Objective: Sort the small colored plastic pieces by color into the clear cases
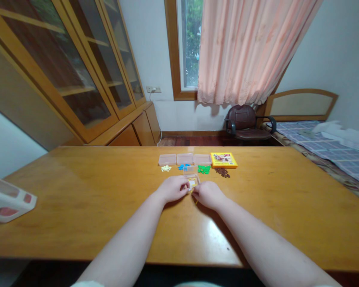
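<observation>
Near the middle of the table, my left hand (174, 189) and my right hand (210, 194) meet with fingers closed, their fingertips almost touching. A small clear plastic box (198, 179) with its lid (190, 171) raised lies just beyond them, with yellow and white bits inside. Between the fingertips shows a bit of yellow, too small to name. One thin yellow piece (196, 202) rests by my right hand. Beyond are small piles of cream pieces (166, 168), blue pieces (184, 167), green pieces (204, 170) and brown pieces (223, 172).
Three clear plastic trays (167, 160) stand in a row behind the piles, beside a yellow printed box (223, 160). A white holder (8, 201) sits at the left table edge (77, 191). Across the room are a chair (242, 119) and a bed (329, 137).
</observation>
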A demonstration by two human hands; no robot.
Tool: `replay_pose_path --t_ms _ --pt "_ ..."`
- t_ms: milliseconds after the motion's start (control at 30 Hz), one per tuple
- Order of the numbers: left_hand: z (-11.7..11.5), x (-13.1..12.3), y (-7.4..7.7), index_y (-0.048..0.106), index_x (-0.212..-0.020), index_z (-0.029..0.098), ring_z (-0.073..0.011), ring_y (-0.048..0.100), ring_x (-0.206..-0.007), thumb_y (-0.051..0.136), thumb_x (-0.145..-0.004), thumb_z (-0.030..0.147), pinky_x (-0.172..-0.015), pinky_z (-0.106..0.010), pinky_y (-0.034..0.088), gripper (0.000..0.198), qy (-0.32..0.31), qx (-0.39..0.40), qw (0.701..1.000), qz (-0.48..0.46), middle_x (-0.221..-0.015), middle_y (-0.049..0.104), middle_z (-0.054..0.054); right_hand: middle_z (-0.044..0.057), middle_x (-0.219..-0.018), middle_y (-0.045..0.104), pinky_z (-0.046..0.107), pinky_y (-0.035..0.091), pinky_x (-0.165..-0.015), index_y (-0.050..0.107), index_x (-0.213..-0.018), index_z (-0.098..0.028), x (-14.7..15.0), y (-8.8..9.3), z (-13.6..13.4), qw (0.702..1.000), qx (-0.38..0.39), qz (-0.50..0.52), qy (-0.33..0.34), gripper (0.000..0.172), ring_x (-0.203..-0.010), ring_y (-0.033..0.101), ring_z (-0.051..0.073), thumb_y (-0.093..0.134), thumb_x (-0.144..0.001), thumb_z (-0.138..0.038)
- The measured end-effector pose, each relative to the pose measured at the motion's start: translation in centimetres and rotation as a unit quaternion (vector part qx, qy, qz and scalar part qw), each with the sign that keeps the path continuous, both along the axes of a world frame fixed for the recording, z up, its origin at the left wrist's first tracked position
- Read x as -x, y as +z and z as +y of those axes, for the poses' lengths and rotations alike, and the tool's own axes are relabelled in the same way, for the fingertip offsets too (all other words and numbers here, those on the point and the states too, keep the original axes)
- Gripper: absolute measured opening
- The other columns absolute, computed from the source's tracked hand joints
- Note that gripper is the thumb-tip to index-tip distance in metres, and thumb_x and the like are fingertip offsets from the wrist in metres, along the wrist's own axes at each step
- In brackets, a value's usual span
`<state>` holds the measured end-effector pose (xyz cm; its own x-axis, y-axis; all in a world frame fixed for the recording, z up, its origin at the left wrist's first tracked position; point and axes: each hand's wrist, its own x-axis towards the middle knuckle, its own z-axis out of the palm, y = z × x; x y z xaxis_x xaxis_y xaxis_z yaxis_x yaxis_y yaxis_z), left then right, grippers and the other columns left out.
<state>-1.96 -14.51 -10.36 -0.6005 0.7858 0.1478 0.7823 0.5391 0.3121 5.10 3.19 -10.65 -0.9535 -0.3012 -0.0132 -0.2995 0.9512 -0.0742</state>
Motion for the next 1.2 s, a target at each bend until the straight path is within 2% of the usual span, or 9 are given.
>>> replay_pose_path --t_ms 67,300,500,667,833,1000,1100,1200 --pt "0.0 -0.3 0.2 0.066 -0.085 0.023 -0.0167 0.061 -0.075 0.057 -0.084 0.028 -0.064 -0.024 0.041 0.011 -0.016 0.025 1.0 0.002 -0.084 0.069 -0.001 0.01 -0.085 0.074 0.028 0.046 -0.07 0.074 -0.087 -0.02 0.1 0.0 0.0 1.0 -0.01 -0.003 0.003 0.029 -0.078 0.069 0.024 0.048 -0.09 -0.029" --pt "0.4 -0.7 0.1 0.067 -0.088 0.025 -0.0199 0.064 -0.083 0.058 -0.084 0.029 -0.069 -0.026 0.045 0.011 -0.009 0.08 0.997 0.004 -0.091 0.071 -0.001 0.009 -0.085 0.074 0.027 0.045 -0.068 0.074 -0.089 -0.019 0.3 -0.3 0.7 1.0 -0.001 0.005 0.009 0.025 -0.077 0.068 0.023 0.05 -0.089 -0.027" --pt "0.6 -0.9 0.2 0.065 -0.091 0.025 -0.0198 0.064 -0.084 0.057 -0.084 0.026 -0.07 -0.026 0.046 0.011 -0.01 0.071 0.997 0.004 -0.093 0.071 -0.001 0.007 -0.084 0.073 0.025 0.042 -0.068 0.073 -0.086 -0.021 0.7 -0.9 1.5 0.994 0.074 0.072 -0.039 0.029 -0.078 0.066 0.019 0.049 -0.093 -0.035" --pt "0.8 -0.8 0.0 0.066 -0.087 0.024 -0.02 0.065 -0.083 0.055 -0.085 0.024 -0.07 -0.027 0.046 0.011 -0.008 0.076 0.997 0.01 -0.092 0.07 -0.001 0.007 -0.092 0.074 0.025 0.042 -0.069 0.072 -0.098 -0.023 0.9 -0.6 1.9 0.986 0.118 0.082 -0.079 0.027 -0.08 0.065 0.018 0.048 -0.093 -0.035" --pt "0.8 -0.7 -0.2 0.066 -0.085 0.023 -0.0204 0.065 -0.081 0.054 -0.086 0.025 -0.069 -0.027 0.046 0.013 0.007 0.088 0.996 0.008 -0.089 0.07 -0.003 0.006 -0.087 0.075 0.025 0.042 -0.067 0.075 -0.088 -0.023 0.5 0.3 2.5 0.993 0.109 0.03 -0.018 0.024 -0.077 0.066 0.019 0.053 -0.089 -0.033" --pt "0.6 -0.6 -0.2 0.066 -0.082 0.023 -0.0194 0.064 -0.078 0.055 -0.085 0.026 -0.066 -0.026 0.045 0.012 0.001 0.082 0.997 -0.002 -0.085 0.07 -0.003 0.001 -0.091 0.075 0.024 0.043 -0.069 0.076 -0.094 -0.029 0.3 0.1 3.1 0.988 0.137 -0.033 0.064 0.02 -0.08 0.068 0.017 0.059 -0.083 -0.027" --pt "0.5 -0.5 -0.3 0.066 -0.083 0.023 -0.0174 0.063 -0.075 0.055 -0.084 0.025 -0.066 -0.024 0.044 0.011 -0.005 0.054 0.998 -0.009 -0.084 0.069 -0.002 -0.001 -0.093 0.075 0.024 0.043 -0.07 0.075 -0.097 -0.031 0.4 -0.2 3.1 0.985 0.145 -0.049 0.08 0.022 -0.082 0.068 0.017 0.06 -0.082 -0.027" --pt "0.4 -0.1 -0.4 0.068 -0.088 0.022 -0.0161 0.062 -0.077 0.054 -0.085 0.024 -0.069 -0.024 0.044 0.015 0.048 -0.002 0.999 0.002 -0.088 0.068 -0.003 0.0 -0.092 0.075 0.023 0.043 -0.069 0.076 -0.097 -0.031 0.5 -0.4 3.0 0.986 0.139 -0.05 0.082 0.022 -0.081 0.068 0.017 0.06 -0.083 -0.028"
